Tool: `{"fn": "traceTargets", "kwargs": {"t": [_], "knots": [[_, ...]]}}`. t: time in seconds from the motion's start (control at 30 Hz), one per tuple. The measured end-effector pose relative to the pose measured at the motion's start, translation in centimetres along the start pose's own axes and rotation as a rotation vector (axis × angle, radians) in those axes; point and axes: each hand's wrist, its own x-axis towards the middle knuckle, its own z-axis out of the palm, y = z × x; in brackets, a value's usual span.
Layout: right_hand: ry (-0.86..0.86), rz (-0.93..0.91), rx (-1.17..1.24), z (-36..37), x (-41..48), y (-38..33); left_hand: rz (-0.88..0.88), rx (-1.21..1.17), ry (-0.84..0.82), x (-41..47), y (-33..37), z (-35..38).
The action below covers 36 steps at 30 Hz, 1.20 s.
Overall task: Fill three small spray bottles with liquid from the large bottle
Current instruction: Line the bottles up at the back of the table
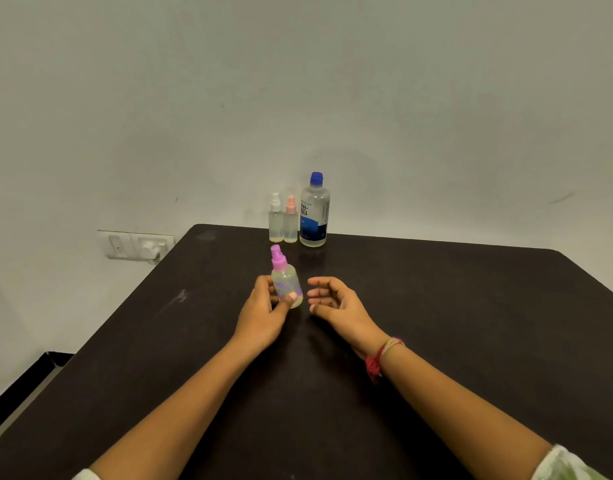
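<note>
Hands, two, bare, both reaching out over the tabletop (436, 323).

Item 1: left hand (263, 306). I see its thumb and fingers curled round the lower body of the purple-capped spray bottle (286, 282), thumb across the front.

Item 2: right hand (332, 299). Fingers loosely curled, palm turned toward the bottle, holding nothing; just beside the bottle but apart from it. A red and pale thread band (377, 358) sits on that wrist.

Item 3: purple-capped spray bottle. Clear body, sprayer on, top tilted a little to the left. It is near the middle of the tabletop; I cannot tell whether its base touches the surface.

Item 4: white-capped spray bottle (276, 220) and pink-capped spray bottle (290, 221). Both upright, side by side and close together at the far edge of the tabletop, sprayers on, pale contents showing.

Item 5: large bottle (314, 216). Upright just right of the pink-capped one, blue cap on, blue label.

Item 6: wall socket (138, 244), white, on the wall (298, 81) left of the tabletop, with a plug in it.
</note>
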Motion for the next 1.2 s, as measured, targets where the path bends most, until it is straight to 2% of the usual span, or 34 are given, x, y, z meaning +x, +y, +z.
{"fn": "traceTargets", "kwargs": {"t": [0.53, 0.83, 1.2], "knots": [[-0.018, -0.086, -0.183, 4.6, 10.7, 0.9, -0.057, 0.173, 0.080, 9.0, -4.4, -3.5], [0.079, -0.097, -0.190, 5.5, 15.3, 1.2, -0.074, 0.189, 0.110, 14.3, -5.3, -3.6], [0.073, -0.255, -0.650, 7.7, 18.8, 1.6, -0.071, 0.188, 0.056, 19.4, -6.8, -4.5]]}}
